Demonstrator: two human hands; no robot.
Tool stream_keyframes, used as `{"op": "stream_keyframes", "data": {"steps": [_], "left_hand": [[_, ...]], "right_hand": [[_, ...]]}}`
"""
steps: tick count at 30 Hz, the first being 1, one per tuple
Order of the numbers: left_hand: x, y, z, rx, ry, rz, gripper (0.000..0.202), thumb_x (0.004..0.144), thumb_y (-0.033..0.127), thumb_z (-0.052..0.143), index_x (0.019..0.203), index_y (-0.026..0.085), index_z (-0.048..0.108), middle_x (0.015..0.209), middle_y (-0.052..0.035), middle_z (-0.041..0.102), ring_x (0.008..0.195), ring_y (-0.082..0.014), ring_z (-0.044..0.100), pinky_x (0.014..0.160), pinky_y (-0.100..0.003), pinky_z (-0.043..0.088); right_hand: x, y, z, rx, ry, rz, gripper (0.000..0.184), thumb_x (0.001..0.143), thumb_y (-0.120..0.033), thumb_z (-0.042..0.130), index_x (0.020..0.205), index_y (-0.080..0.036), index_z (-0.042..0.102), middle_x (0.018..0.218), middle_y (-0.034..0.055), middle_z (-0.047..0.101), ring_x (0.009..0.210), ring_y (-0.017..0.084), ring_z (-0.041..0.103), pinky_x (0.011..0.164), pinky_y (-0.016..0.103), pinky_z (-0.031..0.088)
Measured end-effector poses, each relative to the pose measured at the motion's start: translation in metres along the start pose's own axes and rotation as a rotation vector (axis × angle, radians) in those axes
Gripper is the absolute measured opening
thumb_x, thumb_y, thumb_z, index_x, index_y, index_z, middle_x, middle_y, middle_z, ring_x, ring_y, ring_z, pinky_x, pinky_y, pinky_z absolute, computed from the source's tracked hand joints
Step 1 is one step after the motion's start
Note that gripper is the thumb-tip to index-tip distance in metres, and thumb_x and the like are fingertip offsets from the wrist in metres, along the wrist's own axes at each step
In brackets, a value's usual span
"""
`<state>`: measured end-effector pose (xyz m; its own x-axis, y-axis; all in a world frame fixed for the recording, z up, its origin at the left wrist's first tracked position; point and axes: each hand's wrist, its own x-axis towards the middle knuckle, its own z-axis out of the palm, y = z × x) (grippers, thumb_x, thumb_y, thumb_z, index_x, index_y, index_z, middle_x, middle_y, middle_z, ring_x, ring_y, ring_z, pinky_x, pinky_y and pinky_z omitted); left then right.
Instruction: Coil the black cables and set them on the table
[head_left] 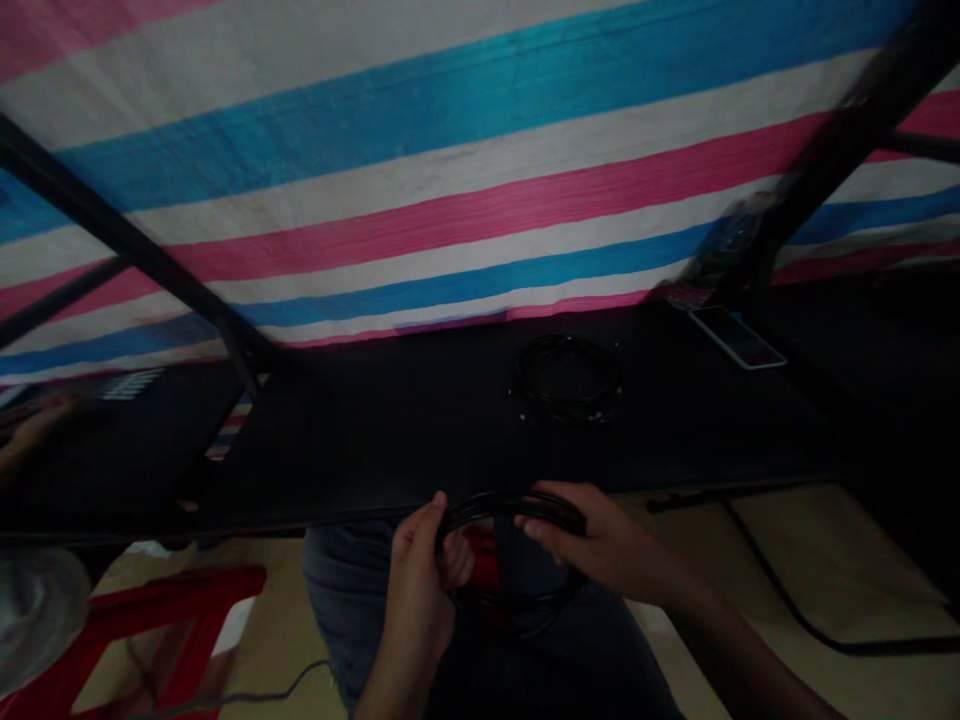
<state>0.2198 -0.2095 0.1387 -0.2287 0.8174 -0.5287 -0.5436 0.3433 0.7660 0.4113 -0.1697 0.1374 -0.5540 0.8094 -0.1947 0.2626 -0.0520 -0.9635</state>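
Black cable coil [510, 545] is being gripped by both hands — left hand [421, 570] pinching one side, right hand [600, 545] closing over the other. Another coil [567, 378] is lying on the dark table [375, 440] — well apart.

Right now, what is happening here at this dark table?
A person holds a black cable coil in both hands, just past the near edge of a black table. The left hand grips its left side and the right hand pinches its top right. A second coil lies flat on the table further back, and a phone lies at the far right.
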Motion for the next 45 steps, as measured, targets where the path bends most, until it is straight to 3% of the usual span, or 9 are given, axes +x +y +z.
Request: {"op": "stream_keyframes", "data": {"steps": [8,13,18,25,30,33,38,41,45], "left_hand": [[0.017,0.02,0.0,-0.032,0.029,0.118,0.059,0.07,0.053,0.084,0.051,0.021,0.038,0.042,0.0117,0.027,0.034,-0.0022,0.021,0.036,-0.017,0.02],[0.081,0.049,0.024,0.135,-0.116,0.233,0.045,0.077,0.051,0.079,0.062,0.019,0.052,0.045,0.0117,0.029,0.035,-0.0026,0.021,0.036,-0.016,0.015],[0.145,0.064,0.031,0.325,-0.227,0.236,0.041,0.079,0.05,0.079,0.067,0.018,0.056,0.047,0.0118,0.03,0.036,-0.003,0.022,0.036,-0.016,0.016],[0.178,0.035,0.011,0.643,-0.176,0.4,0.027,0.085,0.042,0.071,0.073,0.019,0.065,0.053,0.0052,0.049,0.043,-0.0105,0.044,0.043,-0.02,0.036],[0.189,0.016,0.01,0.843,-0.158,0.602,0.009,0.086,0.029,0.069,0.086,0.022,0.074,0.084,-0.0043,0.073,0.082,-0.0239,0.068,0.079,-0.035,0.054],[0.193,0.0,0.017,0.893,-0.18,0.688,0.017,0.084,0.026,0.071,0.1,0.021,0.074,0.104,-0.0094,0.076,0.1,-0.0289,0.069,0.095,-0.043,0.051],[0.196,-0.021,0.022,0.897,-0.201,0.783,0.03,0.084,0.012,0.066,0.113,0.021,0.068,0.114,-0.0094,0.074,0.105,-0.0266,0.07,0.098,-0.044,0.052],[0.197,-0.023,0.017,0.886,-0.169,0.816,0.03,0.086,0.015,0.066,0.115,0.021,0.066,0.105,-0.0079,0.074,0.101,-0.0256,0.07,0.095,-0.043,0.053],[0.197,-0.022,0.01,0.875,-0.098,0.852,0.031,0.084,0.023,0.072,0.114,0.02,0.064,0.107,-0.0098,0.071,0.105,-0.0279,0.067,0.092,-0.043,0.052]], "right_hand": [[0.012,0.015,0.005,-0.329,0.166,-0.134,0.008,0.092,-0.029,0.06,0.094,-0.022,0.064,0.097,0.0061,0.071,0.098,0.025,0.065,0.091,0.041,0.047],[0.053,0.038,-0.006,-0.424,0.375,-0.235,0.01,0.092,-0.029,0.057,0.098,-0.021,0.06,0.095,0.0061,0.069,0.101,0.027,0.064,0.102,0.049,0.039],[0.089,0.056,-0.019,-0.44,0.304,-0.259,0.016,0.095,-0.033,0.055,0.102,-0.019,0.06,0.101,0.0083,0.071,0.099,0.025,0.065,0.096,0.043,0.044],[0.098,0.103,0.0,-0.439,0.468,-0.223,0.017,0.089,-0.025,0.058,0.103,-0.02,0.064,0.101,0.0086,0.07,0.103,0.027,0.066,0.102,0.05,0.044],[0.104,0.115,-0.006,-0.414,0.708,-0.226,0.04,0.084,-0.022,0.058,0.123,-0.018,0.062,0.139,0.0177,0.052,0.13,0.032,0.052,0.106,0.048,0.048],[0.11,0.11,-0.017,-0.427,0.653,-0.153,0.047,0.085,-0.025,0.062,0.131,-0.017,0.061,0.133,0.0177,0.058,0.124,0.032,0.058,0.105,0.05,0.049],[0.123,0.1,-0.019,-0.444,0.55,-0.009,0.066,0.078,-0.017,0.072,0.142,-0.015,0.056,0.11,0.0141,0.071,0.097,0.029,0.07,0.09,0.045,0.056],[0.129,0.095,-0.015,-0.426,0.535,-0.002,0.051,0.085,-0.011,0.061,0.136,-0.016,0.061,0.094,0.0115,0.075,0.088,0.028,0.073,0.086,0.043,0.057],[0.127,0.084,-0.025,-0.377,0.525,-0.098,0.034,0.093,-0.017,0.052,0.121,-0.021,0.071,0.112,0.0107,0.076,0.105,0.026,0.072,0.094,0.04,0.055]]}}
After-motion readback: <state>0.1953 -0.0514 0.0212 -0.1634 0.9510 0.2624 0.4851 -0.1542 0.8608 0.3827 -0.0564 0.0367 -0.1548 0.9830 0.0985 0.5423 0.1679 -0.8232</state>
